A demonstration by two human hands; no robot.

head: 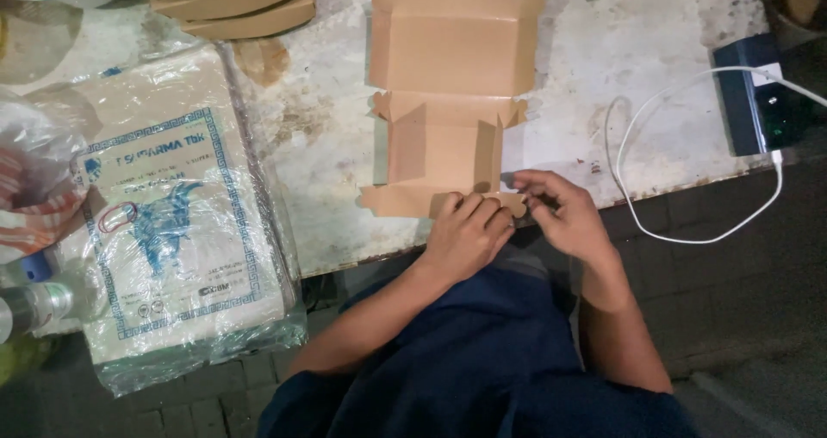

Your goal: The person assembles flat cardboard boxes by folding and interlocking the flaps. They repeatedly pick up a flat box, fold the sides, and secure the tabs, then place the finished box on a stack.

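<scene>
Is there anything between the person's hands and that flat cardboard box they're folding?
No. Both the left hand and the right hand are already on the near flap of the box. The white cable lies off to the right, apart from it.

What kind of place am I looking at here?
Probably a street food stall or small packing spot outdoors. A worn white table stands on paving bricks, with a flat brown box being folded, a stack of folded boxes and a plastic-wrapped pack of paper alongside.
</scene>
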